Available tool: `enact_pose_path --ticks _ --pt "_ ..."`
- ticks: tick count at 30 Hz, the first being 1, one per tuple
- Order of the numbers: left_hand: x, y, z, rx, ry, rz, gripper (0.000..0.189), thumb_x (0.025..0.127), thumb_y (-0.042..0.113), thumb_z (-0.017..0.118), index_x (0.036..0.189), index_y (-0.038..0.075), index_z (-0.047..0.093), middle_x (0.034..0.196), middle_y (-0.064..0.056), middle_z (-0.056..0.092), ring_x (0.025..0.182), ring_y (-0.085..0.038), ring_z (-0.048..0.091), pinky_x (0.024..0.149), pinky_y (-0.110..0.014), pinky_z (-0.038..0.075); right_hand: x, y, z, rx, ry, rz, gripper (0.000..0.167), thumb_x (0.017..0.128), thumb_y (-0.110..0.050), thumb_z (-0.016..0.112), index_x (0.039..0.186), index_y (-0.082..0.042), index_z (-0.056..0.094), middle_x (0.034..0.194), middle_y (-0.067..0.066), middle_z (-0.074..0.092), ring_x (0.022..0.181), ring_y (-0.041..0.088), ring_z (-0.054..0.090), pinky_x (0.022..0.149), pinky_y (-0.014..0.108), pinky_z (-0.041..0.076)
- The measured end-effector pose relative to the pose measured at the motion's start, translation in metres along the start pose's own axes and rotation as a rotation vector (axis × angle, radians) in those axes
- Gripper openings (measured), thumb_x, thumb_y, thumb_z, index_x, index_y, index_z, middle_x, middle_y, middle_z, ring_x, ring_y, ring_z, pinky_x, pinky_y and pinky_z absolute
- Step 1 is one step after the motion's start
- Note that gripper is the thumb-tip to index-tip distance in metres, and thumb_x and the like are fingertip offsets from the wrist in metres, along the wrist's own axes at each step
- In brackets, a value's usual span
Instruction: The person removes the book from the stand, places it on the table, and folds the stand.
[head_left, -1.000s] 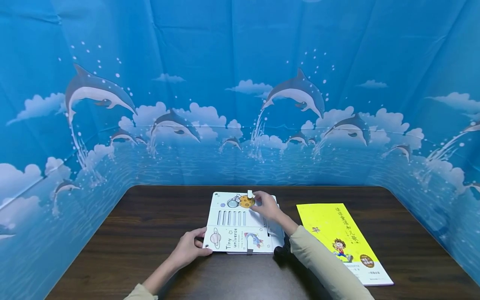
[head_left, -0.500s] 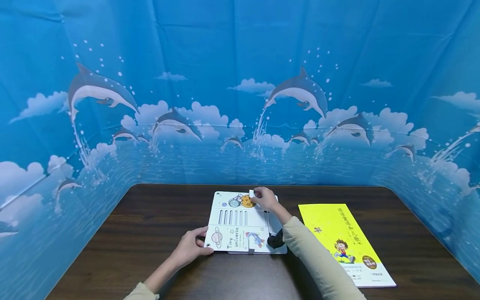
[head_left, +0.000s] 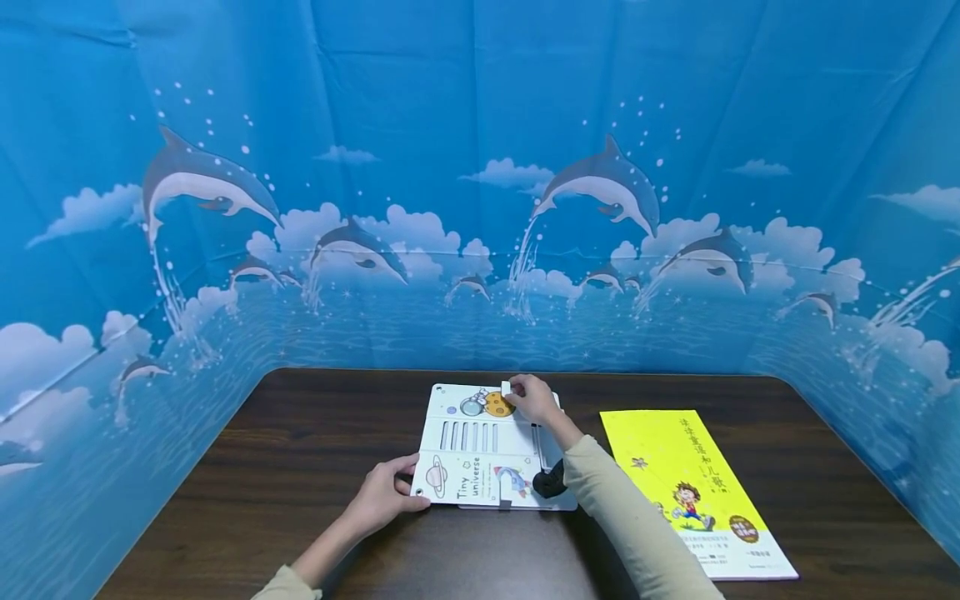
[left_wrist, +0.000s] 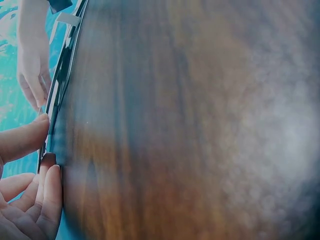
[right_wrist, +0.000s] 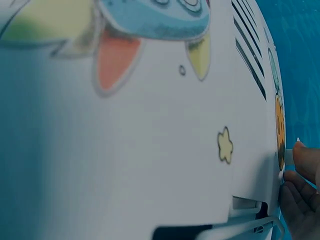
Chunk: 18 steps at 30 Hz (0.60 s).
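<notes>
A white book stand (head_left: 468,467) printed with an astronaut, a planet, a rocket and "Tiny universe" lies folded on the table. My left hand (head_left: 384,492) holds its near left corner, thumb above and fingers beneath; the left wrist view shows the thumb (left_wrist: 27,137) and fingers pinching its thin edge. At the far edge, my right hand (head_left: 534,398) pinches a small white page clip (head_left: 506,388) between thumb and fingers. A matching clip (head_left: 506,490) sits at the near edge. In the right wrist view, the fingers (right_wrist: 300,197) are partly cut off by the frame.
A yellow picture book (head_left: 667,458) lies on the dark wooden table (head_left: 300,467), to the right of my right forearm. A black object (head_left: 550,480) is at the right sleeve, over the stand's near right part. A blue dolphin curtain (head_left: 480,183) surrounds the table's back and sides.
The right forearm and the black object at its sleeve have shifted left over the stand. My right hand stays at the far clip, and my left hand still holds the corner.
</notes>
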<state>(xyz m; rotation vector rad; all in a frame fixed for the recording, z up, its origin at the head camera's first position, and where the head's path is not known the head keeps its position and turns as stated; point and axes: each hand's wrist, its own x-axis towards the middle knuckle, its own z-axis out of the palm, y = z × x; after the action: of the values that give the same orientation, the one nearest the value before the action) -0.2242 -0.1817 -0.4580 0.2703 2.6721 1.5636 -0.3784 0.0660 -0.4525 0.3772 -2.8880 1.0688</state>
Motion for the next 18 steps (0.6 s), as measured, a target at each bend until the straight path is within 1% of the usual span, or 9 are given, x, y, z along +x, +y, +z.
enact_pose_path --ticks 5,10,12,15,18 --pt "-0.002 0.001 0.0 0.0 0.01 0.002 0.068 0.063 -0.003 0.078 0.122 -0.014 0.046 0.098 -0.015 0.061 0.064 -0.015 0.061 0.05 -0.022 0.045 -0.002 -0.003 0.0 0.004 -0.001 0.026 0.031 0.088 -0.014 0.06 0.115 0.0 0.057 0.092 0.007 0.056 0.081 0.017 0.051 0.07 0.031 0.045" --pt "-0.001 0.002 -0.001 0.008 0.015 0.0 0.068 0.063 -0.003 0.078 0.122 -0.014 0.047 0.098 -0.016 0.061 0.063 -0.014 0.06 0.049 -0.022 0.045 -0.003 -0.005 0.001 0.034 -0.005 0.025 0.031 0.088 -0.011 0.058 0.117 0.002 0.056 0.094 0.009 0.056 0.084 0.018 0.053 0.071 0.033 0.046" --pt "0.0 0.002 -0.001 0.01 0.014 -0.004 0.068 0.063 -0.003 0.078 0.123 -0.013 0.047 0.098 -0.015 0.061 0.063 -0.014 0.06 0.049 -0.021 0.045 -0.003 -0.005 0.0 0.055 -0.023 0.025 0.033 0.089 -0.011 0.057 0.119 0.002 0.055 0.096 0.009 0.056 0.086 0.019 0.053 0.073 0.033 0.046" --pt "0.0 0.001 -0.002 0.019 0.008 0.0 0.068 0.063 -0.003 0.077 0.123 -0.013 0.046 0.098 -0.015 0.061 0.063 -0.014 0.06 0.049 -0.022 0.045 -0.005 -0.006 -0.003 0.078 -0.074 0.029 0.036 0.089 -0.013 0.056 0.121 0.002 0.052 0.1 0.01 0.057 0.09 0.02 0.054 0.075 0.033 0.047" --pt "0.0 0.0 -0.003 0.031 -0.008 0.006 0.067 0.064 -0.002 0.077 0.122 -0.014 0.046 0.097 -0.014 0.061 0.063 -0.013 0.06 0.049 -0.022 0.045 -0.01 -0.009 -0.009 0.083 -0.111 0.009 0.038 0.089 -0.014 0.057 0.122 0.002 0.051 0.102 0.01 0.059 0.093 0.021 0.055 0.075 0.033 0.048"
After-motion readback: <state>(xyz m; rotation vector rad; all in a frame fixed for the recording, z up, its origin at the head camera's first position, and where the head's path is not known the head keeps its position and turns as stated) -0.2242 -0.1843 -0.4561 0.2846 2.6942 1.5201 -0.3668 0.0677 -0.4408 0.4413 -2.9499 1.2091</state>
